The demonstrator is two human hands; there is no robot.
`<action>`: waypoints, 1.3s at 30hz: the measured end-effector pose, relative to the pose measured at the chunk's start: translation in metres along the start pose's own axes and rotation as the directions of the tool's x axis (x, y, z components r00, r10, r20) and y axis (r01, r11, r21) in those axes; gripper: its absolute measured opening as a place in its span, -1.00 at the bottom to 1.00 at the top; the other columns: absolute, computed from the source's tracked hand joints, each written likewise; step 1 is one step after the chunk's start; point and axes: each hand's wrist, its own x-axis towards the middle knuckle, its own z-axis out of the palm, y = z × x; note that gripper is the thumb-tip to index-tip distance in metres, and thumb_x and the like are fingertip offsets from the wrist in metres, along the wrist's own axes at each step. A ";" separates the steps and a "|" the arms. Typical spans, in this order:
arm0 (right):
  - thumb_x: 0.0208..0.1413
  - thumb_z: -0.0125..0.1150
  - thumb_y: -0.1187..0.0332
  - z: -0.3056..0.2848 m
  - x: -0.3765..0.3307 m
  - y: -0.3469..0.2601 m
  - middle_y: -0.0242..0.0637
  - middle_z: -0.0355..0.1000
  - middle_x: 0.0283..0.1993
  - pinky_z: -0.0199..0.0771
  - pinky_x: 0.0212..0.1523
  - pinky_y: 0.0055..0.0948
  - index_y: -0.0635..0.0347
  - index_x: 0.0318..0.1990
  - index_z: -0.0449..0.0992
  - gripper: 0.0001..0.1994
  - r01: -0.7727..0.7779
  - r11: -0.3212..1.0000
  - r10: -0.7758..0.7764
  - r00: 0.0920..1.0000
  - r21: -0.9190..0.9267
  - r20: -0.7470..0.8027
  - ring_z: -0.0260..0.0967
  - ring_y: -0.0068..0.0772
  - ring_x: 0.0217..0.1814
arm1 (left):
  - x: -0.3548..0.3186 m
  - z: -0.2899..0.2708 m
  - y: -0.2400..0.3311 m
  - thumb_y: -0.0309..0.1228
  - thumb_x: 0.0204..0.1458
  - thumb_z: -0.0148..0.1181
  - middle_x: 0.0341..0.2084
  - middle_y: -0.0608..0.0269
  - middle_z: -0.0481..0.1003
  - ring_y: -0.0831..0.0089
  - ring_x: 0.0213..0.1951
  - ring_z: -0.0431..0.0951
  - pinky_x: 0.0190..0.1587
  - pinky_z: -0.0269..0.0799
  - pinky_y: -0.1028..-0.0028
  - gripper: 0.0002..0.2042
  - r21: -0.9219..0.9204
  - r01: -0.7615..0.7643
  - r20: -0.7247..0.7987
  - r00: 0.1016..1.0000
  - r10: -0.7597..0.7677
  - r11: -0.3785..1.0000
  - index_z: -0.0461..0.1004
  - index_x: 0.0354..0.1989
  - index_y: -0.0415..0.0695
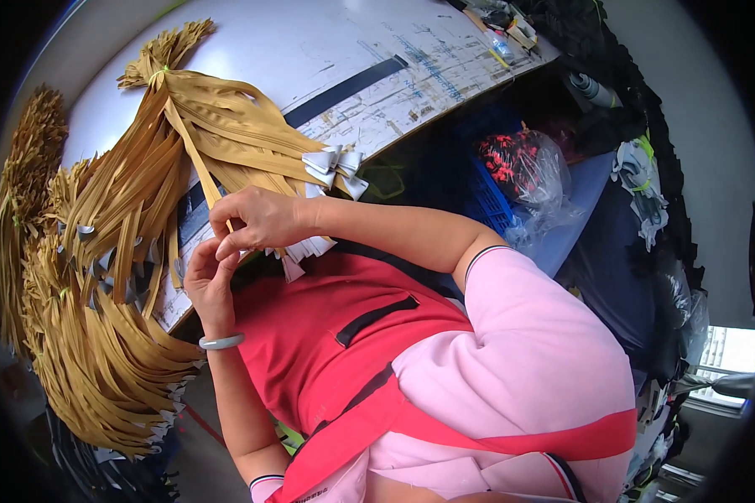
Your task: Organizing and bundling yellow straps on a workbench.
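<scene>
1. Left hand (212, 285): fingers curled, thumb brought up toward the fingertips; a grey bangle (221, 342) is worn at the wrist. Whether anything is gripped cannot be told.
2. Right hand (264, 220), just beyond and right: fingers folded, thumb and forefinger brought together. A tan strip (195, 159) is pinched there, stretched back from the knot of the far bundle toward the table's near edge. The fingertips of both hands are close together; contact between them cannot be made out.
3. The held end of the strip is covered by the fingers. Some white end pieces (310, 248) are partly hidden behind the right wrist. The view is darkened and bent at the rim.
4. Near: a red apron (335, 314) is worn over a pink shirt (545, 360).
5. Left: hanging tan strips (113, 352) are draped past the table edge, with white ends below.
6. Right, beyond the right forearm: a blue crate (489, 197) and a clear bag (524, 172) with red and black contents are seen.
7. Farther: a tied tan bundle (235, 121) is laid on the white table (310, 42); a dark band (348, 90) lies to its right.
8. Far right: small items (502, 40) are crowded at the table's corner.
</scene>
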 end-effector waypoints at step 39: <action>0.18 0.22 0.50 0.011 0.019 -0.038 -0.35 0.49 -0.42 0.48 -0.41 -0.60 0.35 -0.31 0.45 -0.90 -0.153 0.988 0.153 0.985 -0.014 0.074 0.48 -0.62 -0.42 | -0.007 0.016 0.028 -0.62 0.02 0.25 -0.51 0.23 0.54 0.56 -0.42 0.56 -0.32 0.47 0.55 -0.92 0.388 -0.258 -0.346 0.849 0.399 0.885 0.45 -0.39 -0.27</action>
